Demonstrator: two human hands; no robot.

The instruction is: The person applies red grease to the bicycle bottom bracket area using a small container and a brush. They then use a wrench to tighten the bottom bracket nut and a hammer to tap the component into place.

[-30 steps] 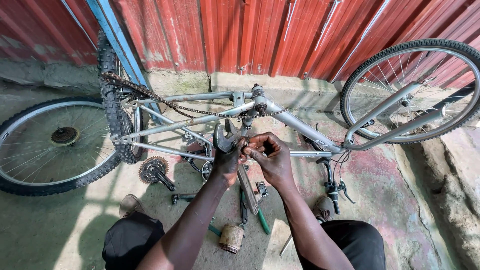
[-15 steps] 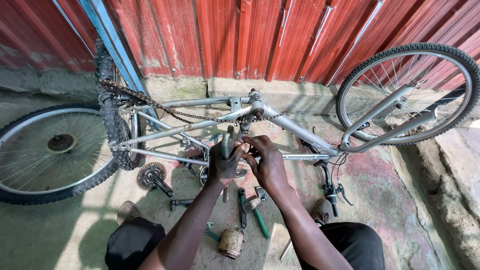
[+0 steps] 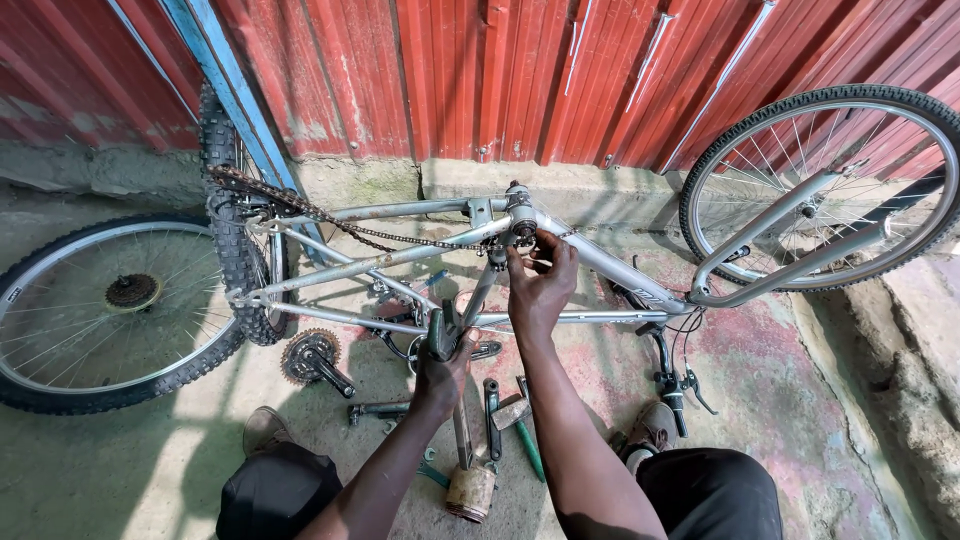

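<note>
The left hand (image 3: 443, 368) hides what it grips; the front wheel (image 3: 822, 190) runs past the right edge.

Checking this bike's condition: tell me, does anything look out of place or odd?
Yes. The bike frame is upside down, its rear wheel lies detached on the ground, and the chain hangs slack over the stays.
</note>
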